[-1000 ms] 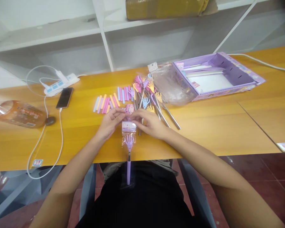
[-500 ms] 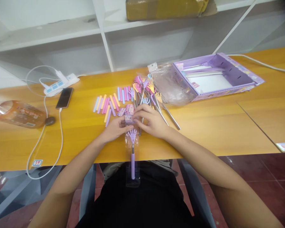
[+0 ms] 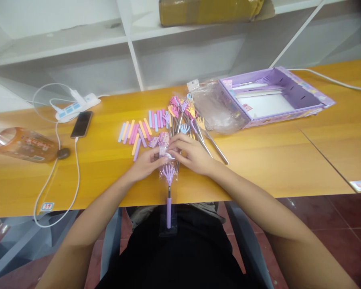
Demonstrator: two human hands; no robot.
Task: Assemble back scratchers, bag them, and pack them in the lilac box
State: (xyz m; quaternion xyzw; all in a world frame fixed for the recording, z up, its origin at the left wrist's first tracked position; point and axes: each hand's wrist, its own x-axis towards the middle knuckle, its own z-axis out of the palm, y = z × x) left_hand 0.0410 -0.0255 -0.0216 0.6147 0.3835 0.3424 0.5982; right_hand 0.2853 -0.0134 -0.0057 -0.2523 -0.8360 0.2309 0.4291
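Piled scratchers (image 3: 184, 128) block the right hand (image 3: 191, 154) ahead; rightward, table (image 3: 264, 160) lies open.

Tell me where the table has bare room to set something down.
Widest: the table right of the rods, between the box and the right forearm. Smaller: between the sticks, the phone cable and the left hand. Crowded: just beyond that hand and the right hand, where rods, sticks and cards lie close.

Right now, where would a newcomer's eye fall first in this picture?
Probably on the purple hand-shaped scratcher in a clear plastic bag, front centre, pictured below the fingers. Next come colourful plastic hand-shaped heads on silvery metal rods, heaped farther back, and the open purple rectangular box, right rear.
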